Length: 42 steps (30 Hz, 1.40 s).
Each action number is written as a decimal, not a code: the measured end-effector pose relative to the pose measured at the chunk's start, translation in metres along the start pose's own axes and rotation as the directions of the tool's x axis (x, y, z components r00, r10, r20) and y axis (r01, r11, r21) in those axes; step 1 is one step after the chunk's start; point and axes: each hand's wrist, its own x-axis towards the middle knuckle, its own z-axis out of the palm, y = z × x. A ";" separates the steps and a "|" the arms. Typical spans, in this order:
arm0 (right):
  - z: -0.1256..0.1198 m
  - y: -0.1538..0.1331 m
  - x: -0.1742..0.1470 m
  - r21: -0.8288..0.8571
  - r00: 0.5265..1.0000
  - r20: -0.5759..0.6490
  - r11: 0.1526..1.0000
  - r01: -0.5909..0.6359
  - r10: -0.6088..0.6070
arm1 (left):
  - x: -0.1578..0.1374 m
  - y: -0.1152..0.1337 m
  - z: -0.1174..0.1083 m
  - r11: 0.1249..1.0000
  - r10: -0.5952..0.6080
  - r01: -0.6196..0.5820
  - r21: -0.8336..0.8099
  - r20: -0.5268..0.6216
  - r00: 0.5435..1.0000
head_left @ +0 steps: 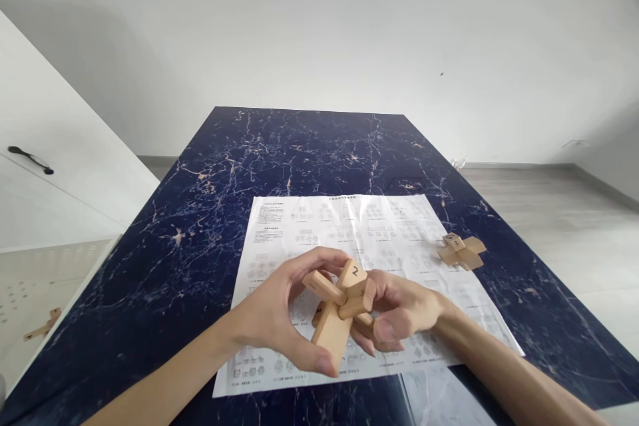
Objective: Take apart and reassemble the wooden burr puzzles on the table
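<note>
Above a printed instruction sheet (294,213), both my hands grip a wooden interlocking puzzle (332,333) of crossed, numbered bars; the digit 2 shows on its top bar. My left hand (279,306) curves around its left side, with the thumb pressed on the lower end of the long bar. At the puzzle's right side, my right hand (404,309) has its fingers bent around a bar end, partly hidden behind the pieces. A second wooden puzzle (462,253) of crossed bars lies on the right edge of the sheet.
The sheet lies on a dark blue marbled table (299,146). A white cabinet with a black handle (30,160) stands at the left. Another wooden puzzle piece (44,325) rests on a perforated pale surface below the table's left edge. A white wall rises behind.
</note>
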 end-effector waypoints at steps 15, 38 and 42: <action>0.004 -0.013 -0.003 -0.113 0.988 -0.152 0.994 0.009 -0.026 | -0.009 0.000 -0.001 0.984 0.023 0.003 0.179 -0.145 0.989; 0.019 -0.012 0.007 -0.501 0.799 -0.572 0.850 -0.162 -0.185 | -0.002 0.002 0.013 0.990 -0.038 0.090 0.109 -0.413 0.910; 0.017 -0.015 0.005 -0.371 0.801 -0.575 0.926 -0.074 -0.166 | -0.003 0.003 0.012 0.991 -0.024 0.076 0.112 -0.405 0.914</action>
